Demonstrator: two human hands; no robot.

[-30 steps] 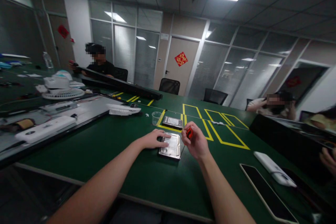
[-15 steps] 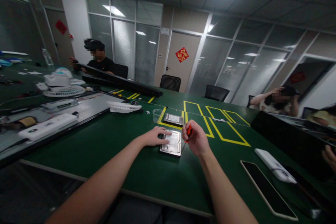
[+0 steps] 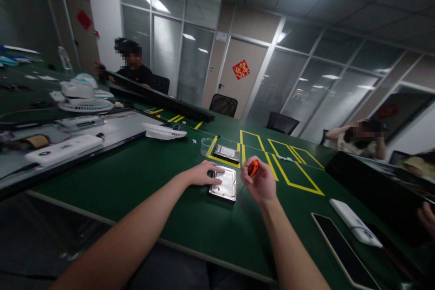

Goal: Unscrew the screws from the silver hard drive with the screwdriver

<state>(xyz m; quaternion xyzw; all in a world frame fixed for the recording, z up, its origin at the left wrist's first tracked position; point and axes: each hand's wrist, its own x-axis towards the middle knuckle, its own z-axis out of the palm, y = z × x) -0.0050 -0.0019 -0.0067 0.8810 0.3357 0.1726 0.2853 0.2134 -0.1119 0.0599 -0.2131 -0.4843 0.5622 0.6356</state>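
Note:
A silver hard drive [image 3: 228, 185] lies flat on the green table. My left hand [image 3: 203, 174] rests on its left side, fingers spread over the metal cover. To the right of the drive, my right hand [image 3: 260, 181] is wrapped round an orange and black screwdriver [image 3: 253, 169]. The thin shaft slants down to the drive's right edge; whether its tip touches the drive cannot be made out. A second hard drive [image 3: 226, 152] lies just beyond, inside a yellow taped rectangle, with a clear plastic cup [image 3: 205, 146] at its left.
Left are a panel [image 3: 118, 138] bearing a white power strip [image 3: 64, 150], and a white fan [image 3: 84, 99]. At the right lie a phone [image 3: 343, 249] and a white power bank [image 3: 355, 222]. A person [image 3: 131, 65] sits across the table; others are at the right.
The screwdriver's handle has tilted, showing more orange, and my right hand has shifted slightly right. My left hand stays on the drive. The whole view has shifted a little.

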